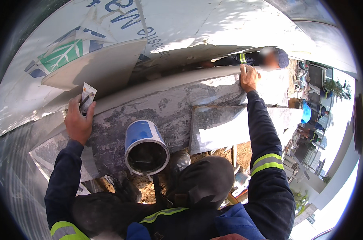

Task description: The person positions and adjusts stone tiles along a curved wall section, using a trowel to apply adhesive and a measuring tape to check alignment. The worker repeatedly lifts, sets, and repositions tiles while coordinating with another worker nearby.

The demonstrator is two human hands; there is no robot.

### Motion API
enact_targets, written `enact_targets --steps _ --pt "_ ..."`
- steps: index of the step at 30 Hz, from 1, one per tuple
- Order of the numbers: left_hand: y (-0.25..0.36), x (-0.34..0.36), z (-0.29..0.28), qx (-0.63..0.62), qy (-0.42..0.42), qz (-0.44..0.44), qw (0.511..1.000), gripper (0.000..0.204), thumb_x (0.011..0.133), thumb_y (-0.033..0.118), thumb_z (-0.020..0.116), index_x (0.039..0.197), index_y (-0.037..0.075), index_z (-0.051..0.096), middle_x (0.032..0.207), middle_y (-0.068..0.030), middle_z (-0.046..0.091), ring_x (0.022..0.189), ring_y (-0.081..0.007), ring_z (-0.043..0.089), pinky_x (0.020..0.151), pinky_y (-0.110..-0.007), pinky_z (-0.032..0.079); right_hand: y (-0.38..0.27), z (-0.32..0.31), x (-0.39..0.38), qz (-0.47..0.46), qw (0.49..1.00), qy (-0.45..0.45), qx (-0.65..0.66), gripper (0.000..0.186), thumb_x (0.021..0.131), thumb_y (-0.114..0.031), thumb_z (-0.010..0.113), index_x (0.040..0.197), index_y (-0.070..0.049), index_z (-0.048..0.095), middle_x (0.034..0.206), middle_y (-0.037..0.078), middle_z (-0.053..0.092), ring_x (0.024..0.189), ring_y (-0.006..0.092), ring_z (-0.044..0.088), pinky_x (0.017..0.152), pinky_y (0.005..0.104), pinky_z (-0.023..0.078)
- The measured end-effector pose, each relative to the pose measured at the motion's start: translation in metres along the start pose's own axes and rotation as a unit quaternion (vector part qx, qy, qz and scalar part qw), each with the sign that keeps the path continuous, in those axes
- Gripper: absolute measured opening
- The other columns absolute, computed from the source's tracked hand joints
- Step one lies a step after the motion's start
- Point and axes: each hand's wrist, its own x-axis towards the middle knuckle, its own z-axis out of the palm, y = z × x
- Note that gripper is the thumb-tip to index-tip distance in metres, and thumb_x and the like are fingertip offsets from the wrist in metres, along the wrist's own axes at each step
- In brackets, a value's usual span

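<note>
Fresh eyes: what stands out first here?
A blue-and-white can, left of centre, its dark mouth facing the camera. Then the left hand, at left, holding a small white piece, and the right hand, upper right, by the far edge of the grey slab. Also a green emblem, upper left.

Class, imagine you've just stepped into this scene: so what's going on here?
A person's left hand holds a small white card over the long, mottled grey board. The right hand lies at the board's far edge; whether it is gripping is hard to tell. An open blue can is between the arms. Beyond the board, another person stretches an arm alongside it.
</note>
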Motion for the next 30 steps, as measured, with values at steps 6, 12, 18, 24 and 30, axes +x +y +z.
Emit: enact_targets --steps 6,12,18,24,30 --pt "0.001 0.000 -0.001 0.023 -0.006 -0.005 1.000 0.044 0.093 0.030 0.072 0.123 0.002 0.057 0.111 -0.0178 0.064 0.100 -0.0397 0.066 0.083 -0.046 0.053 -0.019 -0.013 0.001 0.037 0.997 0.030 0.062 0.037 0.100 -0.040 0.050 0.116 -0.015 0.072 0.120 0.006 0.072 0.113 0.0329 0.062 0.103 0.0582 0.036" --pt "0.005 -0.004 0.005 0.005 0.006 -0.012 1.000 0.045 0.094 0.031 0.071 0.124 0.001 0.056 0.115 -0.0191 0.063 0.104 -0.0411 0.064 0.086 -0.047 0.052 0.007 -0.038 0.026 0.216 0.885 0.118 0.394 0.056 0.089 -0.045 0.071 0.130 -0.006 0.067 0.117 0.022 0.072 0.121 0.0313 0.063 0.104 0.0416 0.047" --pt "0.000 -0.003 0.012 0.037 0.007 -0.002 0.999 0.048 0.096 0.035 0.068 0.125 -0.001 0.055 0.119 -0.0213 0.062 0.110 -0.0421 0.062 0.091 -0.048 0.050 0.101 -0.082 -0.031 0.312 0.837 0.203 0.401 0.034 0.090 -0.020 0.069 0.117 0.002 0.072 0.090 0.012 0.074 0.082 0.0142 0.067 0.076 0.0290 0.051" --pt "-0.012 -0.005 0.010 0.065 0.010 -0.016 0.998 0.050 0.097 0.036 0.067 0.127 -0.003 0.056 0.121 -0.0221 0.062 0.114 -0.0411 0.061 0.095 -0.047 0.048 0.159 -0.123 -0.076 0.260 0.886 0.345 0.170 0.038 0.086 -0.023 0.070 0.116 0.001 0.072 0.095 0.023 0.073 0.094 0.0354 0.070 0.086 0.0413 0.054" --pt "-0.012 -0.007 0.006 0.080 0.024 -0.018 0.996 0.051 0.098 0.040 0.065 0.126 -0.002 0.057 0.121 -0.0205 0.063 0.114 -0.0392 0.061 0.094 -0.046 0.048 0.149 -0.130 -0.129 0.033 0.988 0.129 0.085 0.033 0.082 -0.013 0.072 0.115 -0.009 0.073 0.124 0.012 0.064 0.118 0.0330 0.058 0.103 0.0440 0.047"
